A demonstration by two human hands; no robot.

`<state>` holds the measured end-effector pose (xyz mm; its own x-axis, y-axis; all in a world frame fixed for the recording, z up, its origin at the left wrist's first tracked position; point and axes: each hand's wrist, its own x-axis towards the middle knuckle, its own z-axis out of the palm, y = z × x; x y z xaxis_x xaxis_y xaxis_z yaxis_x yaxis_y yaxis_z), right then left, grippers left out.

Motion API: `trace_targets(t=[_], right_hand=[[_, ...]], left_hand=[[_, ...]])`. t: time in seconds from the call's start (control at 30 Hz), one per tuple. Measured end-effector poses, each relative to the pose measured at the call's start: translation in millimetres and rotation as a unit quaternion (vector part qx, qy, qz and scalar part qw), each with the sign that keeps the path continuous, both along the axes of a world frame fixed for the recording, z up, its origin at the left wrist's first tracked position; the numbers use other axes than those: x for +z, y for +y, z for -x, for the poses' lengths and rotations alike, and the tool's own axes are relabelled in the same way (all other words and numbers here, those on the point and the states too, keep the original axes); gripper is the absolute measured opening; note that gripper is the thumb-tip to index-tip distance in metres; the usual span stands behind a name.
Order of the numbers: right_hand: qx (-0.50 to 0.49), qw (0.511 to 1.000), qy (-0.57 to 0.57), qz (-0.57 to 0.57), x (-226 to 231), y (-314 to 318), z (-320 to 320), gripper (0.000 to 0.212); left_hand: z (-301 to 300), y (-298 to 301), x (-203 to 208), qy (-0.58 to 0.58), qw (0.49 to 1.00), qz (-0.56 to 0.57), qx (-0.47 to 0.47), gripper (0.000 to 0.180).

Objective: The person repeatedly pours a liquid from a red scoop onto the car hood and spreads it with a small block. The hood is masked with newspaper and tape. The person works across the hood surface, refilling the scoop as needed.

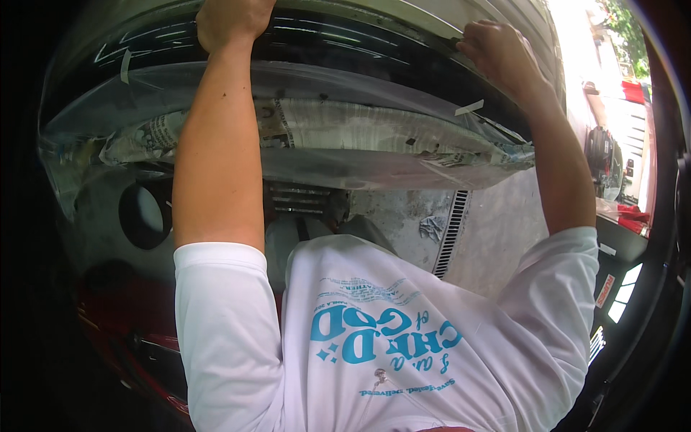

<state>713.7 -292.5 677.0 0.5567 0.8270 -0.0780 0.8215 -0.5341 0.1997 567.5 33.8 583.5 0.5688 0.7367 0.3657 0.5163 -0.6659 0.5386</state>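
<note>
A long, glossy black curved panel, which looks like part of a car body, stretches across the top of the view. Against its far edge lies a pale beige surface. My left hand reaches over the panel at the top left, its fingers cut off by the picture's edge. At the panel's right part, my right hand is closed, fingertips pressed at the border between black and beige. Whatever it pinches is too small to make out. Clear plastic sheeting and newspaper hang along the panel's near side.
Pieces of pale tape stick to the plastic. Below, a drain grate crosses the concrete floor beside a crumpled scrap. A dark red glossy car body stands at lower left. Bright daylight and red items show at right.
</note>
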Motion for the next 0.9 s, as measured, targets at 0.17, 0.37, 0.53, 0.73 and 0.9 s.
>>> trace_targets(t=[0.17, 0.37, 0.53, 0.73, 0.9], right_hand=[[-0.043, 0.995, -0.080, -0.030, -19, -7, 27, 0.025], [-0.011, 0.993, -0.106, 0.054, -11, 14, 20, 0.025], [-0.047, 0.991, 0.125, 0.021, 11, 17, -36, 0.021], [0.018, 0.999, -0.040, 0.009, -5, -4, 11, 0.022], [-0.054, 0.994, -0.092, 0.015, -20, -6, 38, 0.022]], left_hand=[[1, 1, -4, 0.007, 1.000, -0.014, 0.011, 0.041], [1, -4, -3, 0.012, 1.000, 0.002, -0.002, 0.041], [-1, 4, -13, -0.033, 0.999, -0.036, -0.007, 0.041], [2, 0, -2, -0.002, 1.000, -0.002, 0.002, 0.042], [3, 1, -3, 0.007, 1.000, -0.003, 0.008, 0.043]])
